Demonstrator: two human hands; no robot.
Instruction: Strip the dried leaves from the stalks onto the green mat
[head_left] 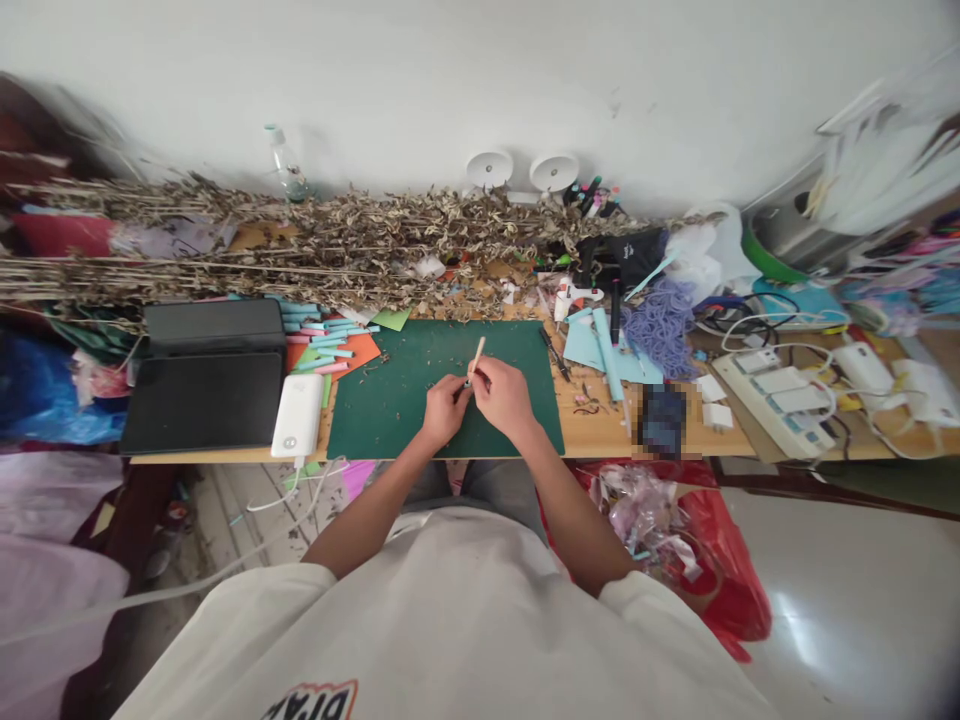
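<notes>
Over the dark green cutting mat, my two hands meet fingertip to fingertip. My right hand is closed around a short, thin, pale stick that points up and away from me; whether it is wood or rolled paper I cannot tell. Close against it, my left hand is closed in a pinch. A tiny bit of something shows where the fingertips meet, too small to name. Just left of the mat lie rolled paper tubes in blue, green and pink, on orange paper.
Dried plant stems stretch along the back by the wall. A white power bank and black tablet case lie left. On the right are a glue gun, purple yarn, a pen and a power strip.
</notes>
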